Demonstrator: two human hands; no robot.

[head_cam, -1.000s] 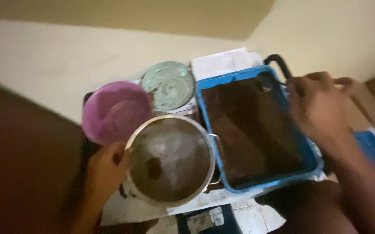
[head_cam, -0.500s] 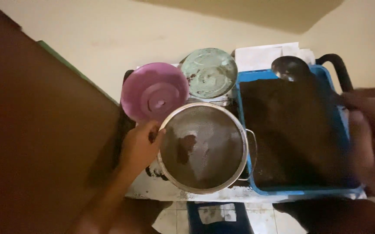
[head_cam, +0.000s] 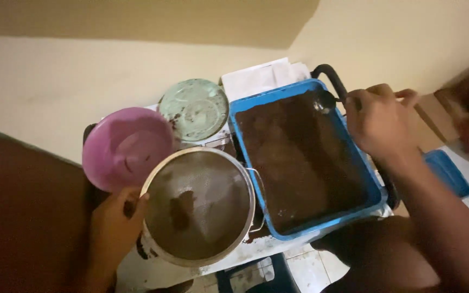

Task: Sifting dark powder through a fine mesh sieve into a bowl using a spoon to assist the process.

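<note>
The right hand [head_cam: 378,116] is closing its fingers around the handle of a metal spoon [head_cam: 325,101], whose bowl is now dipping into the far corner of the blue tray [head_cam: 376,191]; half a second ago the spoon was lying at the tray's far rim and this hand was hanging open at the tray's right side, apart from it. The tray is sitting on the right of the small stand, filled almost to its walls with dark brown powder [head_cam: 294,163]. Just to its left, the round metal sieve [head_cam: 199,206] is resting with a small dark clump of powder on its mesh, and the left hand [head_cam: 116,228] is still gripping its near-left rim, fingers curled over the edge, as in the earlier frames. Beyond the sieve, the pink bowl [head_cam: 126,146] is standing touching the sieve's rim, and the pale green lid [head_cam: 196,108] is lying behind it, beside the tray's far-left corner. White paper [head_cam: 261,76] is showing behind the tray, near the cream wall [head_cam: 397,38].
</note>
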